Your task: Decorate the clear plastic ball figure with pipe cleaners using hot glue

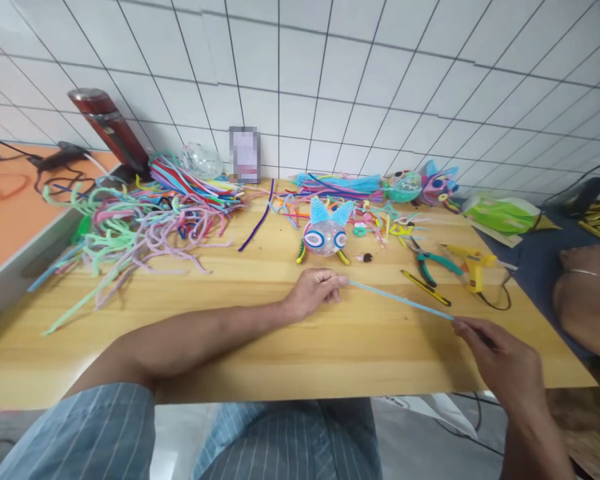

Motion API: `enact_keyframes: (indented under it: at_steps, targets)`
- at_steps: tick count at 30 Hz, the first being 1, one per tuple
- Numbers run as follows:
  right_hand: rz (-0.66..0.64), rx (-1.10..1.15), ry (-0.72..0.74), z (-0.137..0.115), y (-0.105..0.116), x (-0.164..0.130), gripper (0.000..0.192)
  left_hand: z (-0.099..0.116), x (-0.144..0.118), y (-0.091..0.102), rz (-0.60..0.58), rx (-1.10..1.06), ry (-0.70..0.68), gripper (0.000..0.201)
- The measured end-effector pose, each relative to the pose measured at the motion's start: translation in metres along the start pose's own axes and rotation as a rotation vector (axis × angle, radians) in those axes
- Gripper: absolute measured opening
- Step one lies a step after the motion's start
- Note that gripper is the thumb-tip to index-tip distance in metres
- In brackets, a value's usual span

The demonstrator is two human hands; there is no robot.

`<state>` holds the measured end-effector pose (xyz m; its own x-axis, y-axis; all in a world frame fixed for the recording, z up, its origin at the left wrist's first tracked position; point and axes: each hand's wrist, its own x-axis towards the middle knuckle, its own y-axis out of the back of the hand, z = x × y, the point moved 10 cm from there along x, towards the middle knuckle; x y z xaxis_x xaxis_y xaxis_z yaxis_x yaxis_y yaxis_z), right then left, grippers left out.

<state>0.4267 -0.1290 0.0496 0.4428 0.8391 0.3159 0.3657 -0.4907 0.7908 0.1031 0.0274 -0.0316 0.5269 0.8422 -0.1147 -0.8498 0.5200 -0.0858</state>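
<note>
A light blue pipe cleaner (403,299) stretches between my two hands above the wooden table (260,360). My left hand (316,292) is closed on its left end, and my right hand (505,357) pinches the other end, lower and to the right. Just beyond my left hand stands a clear ball figure (326,241) with blue ears, ringed oval eyes and yellow-green legs. A small dark-tipped piece (366,257) lies to the right of the figure.
Pipe cleaners (145,227) are heaped at left; a purple one (257,223) lies alone. At right are pliers (430,260), a yellow cutter knife (425,288) and a yellow glue gun (473,263). A red flask (110,130) stands at back left. Another person's arm (587,300) is at far right.
</note>
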Motion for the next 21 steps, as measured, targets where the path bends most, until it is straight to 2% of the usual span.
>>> enact_keyframes:
  at_steps: [4,7,10,12,13,15,18,21]
  targets:
    - [0.092,0.022,-0.192,0.032,0.019,-0.005,0.044,0.003,-0.001,0.002,0.018,0.038,-0.011,0.059]
    - [0.158,0.045,-0.345,0.037,0.031,-0.001,0.046,0.003,-0.001,0.001,0.015,0.055,-0.017,0.061]
    - [0.189,0.059,-0.326,0.014,0.032,0.03,0.043,0.001,-0.002,0.0,0.003,0.065,-0.013,0.061]
    - [0.27,0.069,-0.268,-0.005,0.033,0.063,0.045,0.0,-0.002,-0.002,-0.013,0.067,-0.009,0.06]
    - [0.311,0.068,-0.221,-0.016,0.033,0.082,0.047,-0.001,-0.003,-0.002,-0.02,0.065,-0.006,0.059]
    - [0.373,0.007,-0.033,-0.049,0.026,0.12,0.053,-0.001,-0.004,-0.003,-0.038,0.067,-0.007,0.058]
    - [0.321,-0.223,0.251,-0.105,-0.014,0.164,0.062,0.002,-0.006,-0.006,-0.089,0.118,-0.037,0.057]
    - [0.056,-0.27,0.52,-0.157,-0.093,0.18,0.038,0.005,-0.008,-0.01,-0.149,0.182,-0.055,0.058]
